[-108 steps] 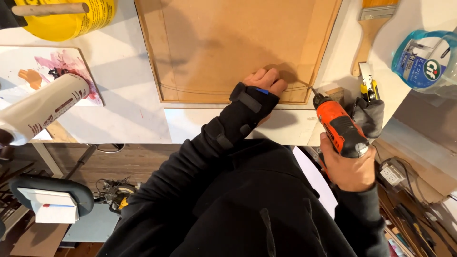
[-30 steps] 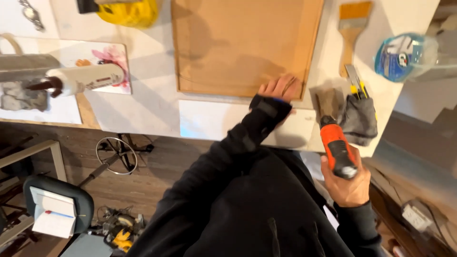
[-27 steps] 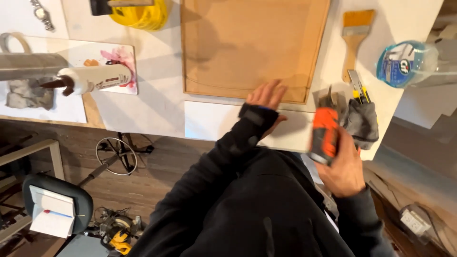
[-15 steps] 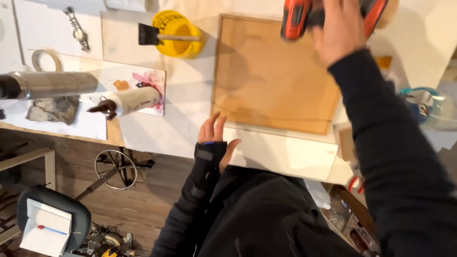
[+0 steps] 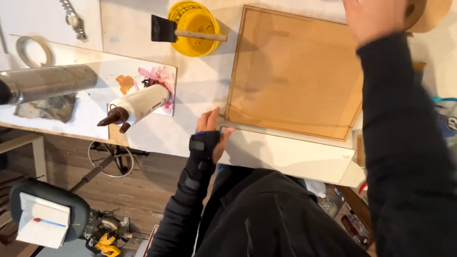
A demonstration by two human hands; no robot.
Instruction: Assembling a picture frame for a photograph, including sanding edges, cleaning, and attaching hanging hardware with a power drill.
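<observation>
A square brown wooden panel (image 5: pixel 295 71) with a raised frame lies flat on the white worktable (image 5: pixel 200 95). Below it lies a long white board (image 5: pixel 285 154). My left hand (image 5: pixel 212 131), in a black wrist brace, rests on the table with fingers spread, touching the white board's left end just below the panel's lower left corner. My right arm in a black sleeve reaches across the panel. My right hand (image 5: pixel 376 19) is at the top edge beside a tan roll (image 5: pixel 428 14); its fingers are cut off by the frame, and no drill shows.
A white glue bottle (image 5: pixel 138 104) lies on a paint-stained board, with a metal tube (image 5: pixel 47 83) to its left. A yellow bowl (image 5: pixel 193 28) carries a foam brush (image 5: pixel 164 29). A tape ring (image 5: pixel 31 47) and a watch (image 5: pixel 74 19) lie far left. A chair (image 5: pixel 43 219) stands below the table.
My right hand rose from my side, carrying the orange drill over the panel; the drill is now out of sight. My left hand slid from the panel's lower right to its lower left corner.
</observation>
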